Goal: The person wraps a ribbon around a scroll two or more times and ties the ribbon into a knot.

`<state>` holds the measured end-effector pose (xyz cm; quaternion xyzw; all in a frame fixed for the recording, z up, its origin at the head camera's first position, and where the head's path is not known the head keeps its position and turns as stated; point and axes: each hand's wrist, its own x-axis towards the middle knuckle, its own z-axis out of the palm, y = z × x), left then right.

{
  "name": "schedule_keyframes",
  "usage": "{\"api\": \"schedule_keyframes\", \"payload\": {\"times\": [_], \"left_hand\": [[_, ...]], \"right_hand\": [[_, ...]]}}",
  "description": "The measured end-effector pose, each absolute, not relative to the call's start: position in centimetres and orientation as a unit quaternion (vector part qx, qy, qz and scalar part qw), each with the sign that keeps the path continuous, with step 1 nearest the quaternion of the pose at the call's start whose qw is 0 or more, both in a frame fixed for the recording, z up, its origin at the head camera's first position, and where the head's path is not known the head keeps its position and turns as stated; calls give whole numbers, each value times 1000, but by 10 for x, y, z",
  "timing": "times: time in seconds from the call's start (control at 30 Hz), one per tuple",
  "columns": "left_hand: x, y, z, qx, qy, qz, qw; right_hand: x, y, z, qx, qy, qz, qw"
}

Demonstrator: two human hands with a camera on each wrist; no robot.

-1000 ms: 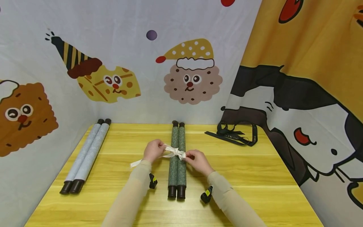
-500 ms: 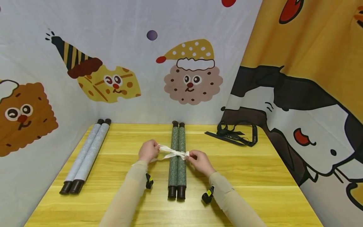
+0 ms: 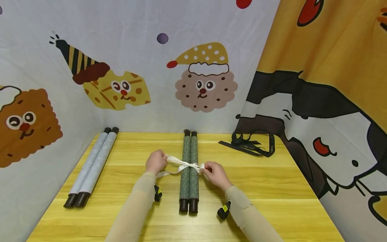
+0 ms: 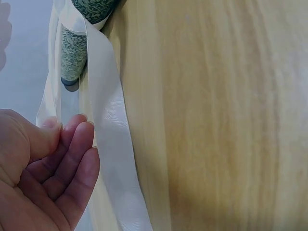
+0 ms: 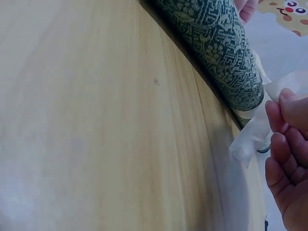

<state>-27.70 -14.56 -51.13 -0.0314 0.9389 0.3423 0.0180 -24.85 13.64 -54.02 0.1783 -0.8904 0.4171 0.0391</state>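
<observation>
Two green patterned scrolls (image 3: 185, 183) with dark end knobs lie side by side in the middle of the table. A white ribbon (image 3: 178, 160) is knotted around their middle. On the left, my left hand (image 3: 156, 162) pinches a loop of the ribbon between thumb and forefinger and pulls it taut. A loose ribbon tail (image 4: 113, 130) hangs beside that hand in the left wrist view. Close to the scrolls' right side, my right hand (image 3: 216, 174) pinches the other part of the ribbon. A short ribbon end (image 5: 250, 139) dangles by its fingers in the right wrist view.
Two pale grey-blue scrolls (image 3: 98, 163) with dark knobs lie along the table's left side. A black printed ribbon (image 3: 248, 144) lies loosely coiled at the back right. Printed cloth (image 3: 136, 117) stands behind the wooden table (image 3: 272, 188).
My left hand has moved left, drawing the ribbon loop out longer. My right hand has shifted slightly right with its ribbon part. The scrolls have stayed in place.
</observation>
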Motion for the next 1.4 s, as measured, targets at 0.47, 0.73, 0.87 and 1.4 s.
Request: {"api": "schedule_keyframes", "payload": {"times": [0.47,0.73,0.87,1.4], "left_hand": [[-280,-149,-516,-24,947,320,26],[-281,-149,-514,-25,953,300,20],[-280,-150,-514,-29,953,302,24],[-278,-148,-512,-45,945,321,30]], "right_hand": [[-247,143,-538,193,-912,347,100],[-245,144,-541,186,-918,329,117],[-244,145,-541,181,-921,324,115],[-242,151,-540,182,-915,342,114]]}}
